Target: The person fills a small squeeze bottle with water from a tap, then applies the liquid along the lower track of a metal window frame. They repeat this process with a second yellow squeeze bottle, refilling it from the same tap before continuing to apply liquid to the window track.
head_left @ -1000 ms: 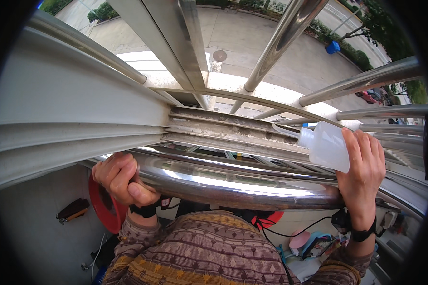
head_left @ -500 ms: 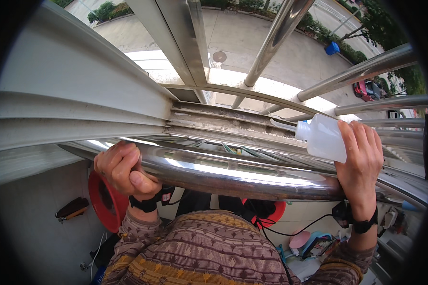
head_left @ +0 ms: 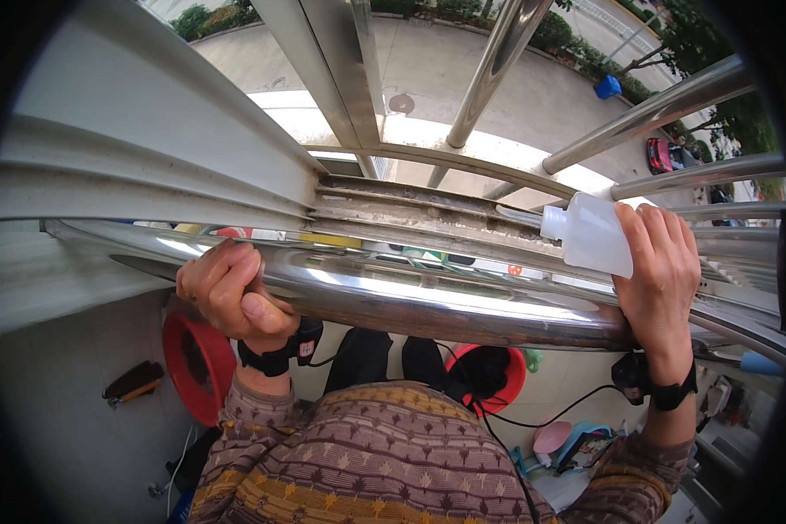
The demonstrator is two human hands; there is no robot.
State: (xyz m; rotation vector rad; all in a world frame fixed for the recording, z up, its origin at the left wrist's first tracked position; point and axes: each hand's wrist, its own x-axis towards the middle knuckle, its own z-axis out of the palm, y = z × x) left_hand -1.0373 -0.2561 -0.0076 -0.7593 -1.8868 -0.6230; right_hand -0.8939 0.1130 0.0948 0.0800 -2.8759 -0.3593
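My right hand [head_left: 659, 258] is closed around a translucent white squeeze bottle [head_left: 596, 237]. The bottle lies tilted on its side, its thin bent spout pointing left over the dirty window track [head_left: 419, 210]. My left hand [head_left: 236, 293] is curled into a fist against the left part of a thick shiny metal rail [head_left: 445, 306]. Anything inside that fist is hidden. The rail runs across in front of me, between my body and the track, and its right end passes by my right wrist.
A pale window frame [head_left: 148, 157] stands at the left. Metal bars [head_left: 498, 74] rise beyond the track, with paving outside. Below are a red bucket [head_left: 196, 367], another red bucket [head_left: 506, 402] holding something dark, and a brush [head_left: 134, 382]. Black cables hang from my wrist straps.
The view has shifted slightly, so more floor and items behind the rail show. The bottle appears slightly higher in view; both hands keep their closed holds.
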